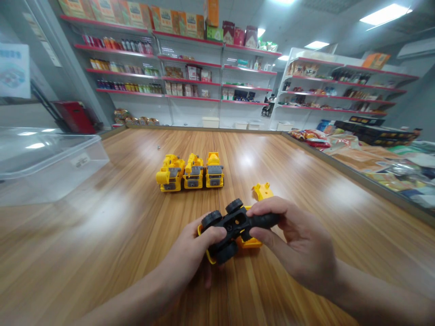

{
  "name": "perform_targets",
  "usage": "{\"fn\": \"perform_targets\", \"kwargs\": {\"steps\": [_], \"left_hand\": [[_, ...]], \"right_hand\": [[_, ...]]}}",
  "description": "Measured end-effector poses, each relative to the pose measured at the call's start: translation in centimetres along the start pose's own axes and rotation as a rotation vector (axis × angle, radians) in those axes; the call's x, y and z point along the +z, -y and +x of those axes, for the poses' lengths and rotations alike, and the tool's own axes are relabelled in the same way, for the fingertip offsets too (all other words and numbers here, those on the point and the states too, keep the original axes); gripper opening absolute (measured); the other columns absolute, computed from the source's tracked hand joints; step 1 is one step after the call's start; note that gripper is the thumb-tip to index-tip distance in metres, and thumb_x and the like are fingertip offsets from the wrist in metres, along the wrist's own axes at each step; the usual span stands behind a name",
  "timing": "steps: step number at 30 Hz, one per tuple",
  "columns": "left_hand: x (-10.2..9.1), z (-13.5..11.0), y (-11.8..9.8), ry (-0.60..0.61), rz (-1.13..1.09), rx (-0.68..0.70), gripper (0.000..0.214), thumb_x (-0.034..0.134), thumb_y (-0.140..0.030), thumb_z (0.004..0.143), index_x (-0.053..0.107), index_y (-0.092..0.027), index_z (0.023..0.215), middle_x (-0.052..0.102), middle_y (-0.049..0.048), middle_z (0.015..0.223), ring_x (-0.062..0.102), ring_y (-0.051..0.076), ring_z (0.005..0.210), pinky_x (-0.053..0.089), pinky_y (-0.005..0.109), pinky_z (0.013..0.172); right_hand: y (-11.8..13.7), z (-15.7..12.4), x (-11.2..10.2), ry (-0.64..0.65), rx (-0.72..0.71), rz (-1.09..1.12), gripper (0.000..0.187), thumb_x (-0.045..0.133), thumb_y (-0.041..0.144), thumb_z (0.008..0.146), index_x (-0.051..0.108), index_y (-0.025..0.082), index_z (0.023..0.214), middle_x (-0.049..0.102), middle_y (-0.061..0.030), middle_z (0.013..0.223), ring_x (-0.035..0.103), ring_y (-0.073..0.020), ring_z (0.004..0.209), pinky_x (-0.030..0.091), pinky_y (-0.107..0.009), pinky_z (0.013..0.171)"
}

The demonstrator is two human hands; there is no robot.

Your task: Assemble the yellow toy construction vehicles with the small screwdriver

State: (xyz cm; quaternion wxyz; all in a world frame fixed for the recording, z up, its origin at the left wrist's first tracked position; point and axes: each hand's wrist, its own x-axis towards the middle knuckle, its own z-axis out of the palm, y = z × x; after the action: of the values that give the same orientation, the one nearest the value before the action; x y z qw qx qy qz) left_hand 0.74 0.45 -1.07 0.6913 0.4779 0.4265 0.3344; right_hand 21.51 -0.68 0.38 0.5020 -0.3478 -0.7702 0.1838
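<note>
My left hand (pixel 195 244) grips a toy truck (pixel 222 228) turned underside up, its black chassis and wheels facing me and yellow edges showing beneath. The thumb presses on the chassis near a screw. In my right hand (pixel 302 240) is a black screwdriver (pixel 267 220), pinched by its handle and pointing left against the chassis; its tip is hidden. An orange-yellow piece (pixel 251 242) shows below the chassis, and I cannot tell if it is attached. Just beyond my right hand a loose yellow toy part (pixel 263 191) lies on the wooden table (pixel 136 235).
Three yellow toy construction trucks (pixel 193 172) stand side by side farther back. A tiny object (pixel 158 147) lies behind them. At left is a clear plastic bin (pixel 50 167). Packaged goods (pixel 384 163) lie past the table's right edge, and stocked shelves (pixel 190 81) line the back.
</note>
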Motion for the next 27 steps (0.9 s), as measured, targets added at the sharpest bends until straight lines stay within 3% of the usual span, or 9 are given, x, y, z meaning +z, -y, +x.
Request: {"fn": "perform_targets", "kwargs": {"steps": [5, 19, 27], "left_hand": [[-0.1, 0.0, 0.8, 0.051, 0.02, 0.011, 0.026, 0.057, -0.039, 0.085, 0.054, -0.016, 0.098, 0.059, 0.0023, 0.075, 0.057, 0.013, 0.056, 0.042, 0.015, 0.032], [0.4, -0.3, 0.3, 0.042, 0.143, -0.001, 0.023, 0.059, -0.039, 0.082, 0.055, -0.017, 0.091, 0.055, -0.0001, 0.07, 0.049, 0.01, 0.048, 0.037, 0.015, 0.034], [0.4, -0.3, 0.4, 0.042, 0.141, -0.029, 0.026, 0.056, -0.041, 0.083, 0.053, -0.018, 0.095, 0.06, 0.0013, 0.075, 0.046, 0.008, 0.045, 0.036, 0.016, 0.033]], "right_hand": [[-0.1, 0.3, 0.0, 0.034, -0.063, -0.035, 0.046, 0.064, 0.01, 0.087, 0.055, 0.024, 0.13, 0.068, -0.004, 0.108, 0.065, -0.0172, 0.099, 0.055, -0.033, 0.089], [0.0, 0.5, 0.0, 0.087, -0.074, -0.087, 0.045, 0.064, 0.013, 0.088, 0.056, 0.024, 0.131, 0.068, -0.0037, 0.104, 0.065, -0.0172, 0.095, 0.055, -0.034, 0.088], [1.0, 0.8, -0.4, 0.182, -0.21, -0.027, 0.05, 0.056, 0.004, 0.087, 0.053, 0.018, 0.135, 0.066, -0.0077, 0.109, 0.063, -0.0189, 0.101, 0.054, -0.033, 0.089]]}}
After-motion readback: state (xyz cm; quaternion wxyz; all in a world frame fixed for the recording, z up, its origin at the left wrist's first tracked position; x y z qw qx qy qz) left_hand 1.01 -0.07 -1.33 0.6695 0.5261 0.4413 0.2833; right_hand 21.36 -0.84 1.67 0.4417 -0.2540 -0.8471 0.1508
